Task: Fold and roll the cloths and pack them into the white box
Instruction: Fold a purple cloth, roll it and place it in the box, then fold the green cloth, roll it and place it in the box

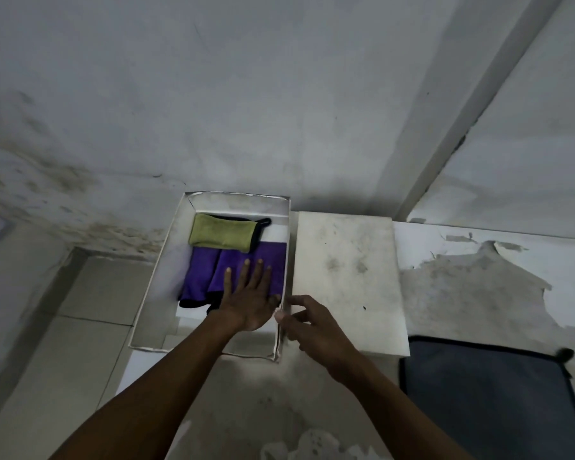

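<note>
A tiled floor (pixel 90 313) shows at the far left, below a stained white wall (pixel 213 94). Next to it the white box (pixel 153 277) sits open at the left end of the worktop (pixel 478 277), pushed up against the wall. Inside, at the far end, lies a rolled green cloth (pixel 221 235) with a black edge and a small black loop poking out on its right. Just in front of it, touching it, is the purple cloth (pixel 206 270), folded, with a black hem along its near edge; it fills the middle of the box, leaving a bare strip of the box bottom nearer the person.

The left hand (pixel 249 293) lies flat on the purple cloth, fingers straight and spread, pressing it down. Just beside it, the right hand (pixel 309 323) is at the box's right wall, thumb and fingertips lightly curled around the rim as if pinching it.

Right of the box, touching its side, the white lid (pixel 346 277) lies flat on the worktop. Further right the worktop's surface is peeling in patches. At the near right corner a grey cloth (pixel 488 400) with black edging lies spread out flat, well apart from the box, its far-left corner tucked against the lid.
</note>
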Demonstrator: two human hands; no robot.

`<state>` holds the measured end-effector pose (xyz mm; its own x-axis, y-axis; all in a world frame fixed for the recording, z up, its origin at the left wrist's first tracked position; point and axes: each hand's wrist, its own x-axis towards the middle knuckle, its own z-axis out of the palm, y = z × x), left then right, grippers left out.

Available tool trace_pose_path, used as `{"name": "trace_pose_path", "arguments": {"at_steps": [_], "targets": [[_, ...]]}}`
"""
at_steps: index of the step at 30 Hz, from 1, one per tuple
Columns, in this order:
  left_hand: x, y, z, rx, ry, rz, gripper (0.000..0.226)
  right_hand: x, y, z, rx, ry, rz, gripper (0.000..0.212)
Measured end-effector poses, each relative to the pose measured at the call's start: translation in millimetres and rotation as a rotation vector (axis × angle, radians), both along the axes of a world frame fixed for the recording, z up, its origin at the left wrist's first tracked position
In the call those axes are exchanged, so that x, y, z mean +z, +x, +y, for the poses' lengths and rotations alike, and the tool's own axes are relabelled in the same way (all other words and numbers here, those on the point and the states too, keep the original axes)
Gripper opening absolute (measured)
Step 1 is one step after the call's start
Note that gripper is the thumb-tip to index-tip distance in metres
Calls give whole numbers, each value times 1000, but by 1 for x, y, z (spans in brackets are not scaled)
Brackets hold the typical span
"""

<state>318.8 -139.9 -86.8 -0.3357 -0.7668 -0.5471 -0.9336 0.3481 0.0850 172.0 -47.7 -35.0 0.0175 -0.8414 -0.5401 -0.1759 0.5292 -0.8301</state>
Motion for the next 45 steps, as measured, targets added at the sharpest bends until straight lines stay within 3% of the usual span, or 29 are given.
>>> {"name": "trace_pose_path", "arguments": {"at_steps": [2, 4, 7, 11, 14, 21, 31, 35, 40, 45], "targets": [[13, -1, 6, 92, -74, 163, 68, 1, -7, 10, -18, -7, 17, 30], [29, -4, 14, 290, -164, 457, 61, 1, -17, 21, -41, -19, 52, 33], [55, -16, 36, 479, -408, 799, 47, 1, -36, 43, -40, -76, 153, 32], [80, -52, 73, 495, -605, 1105, 32, -2, -68, 72, 37, -151, 331, 34], [81, -85, 100, 431, -615, 1176, 28, -4, -97, 95, 44, -191, 430, 32], [52, -166, 157, 366, -453, 1113, 20, -7, -184, 147, 0, -202, 535, 28], [18, -252, 193, 169, -184, 801, 19, -29, -314, 200, -40, -84, 621, 31], [8, -275, 181, -1, -183, 617, 21, -40, -351, 202, -10, -76, 680, 40], [-7, -289, 158, -174, -159, 128, 70, -46, -383, 188, 69, -114, 802, 33], [-18, -293, 152, -195, -160, -10, 67, -53, -408, 168, 296, -110, 914, 56]]}}
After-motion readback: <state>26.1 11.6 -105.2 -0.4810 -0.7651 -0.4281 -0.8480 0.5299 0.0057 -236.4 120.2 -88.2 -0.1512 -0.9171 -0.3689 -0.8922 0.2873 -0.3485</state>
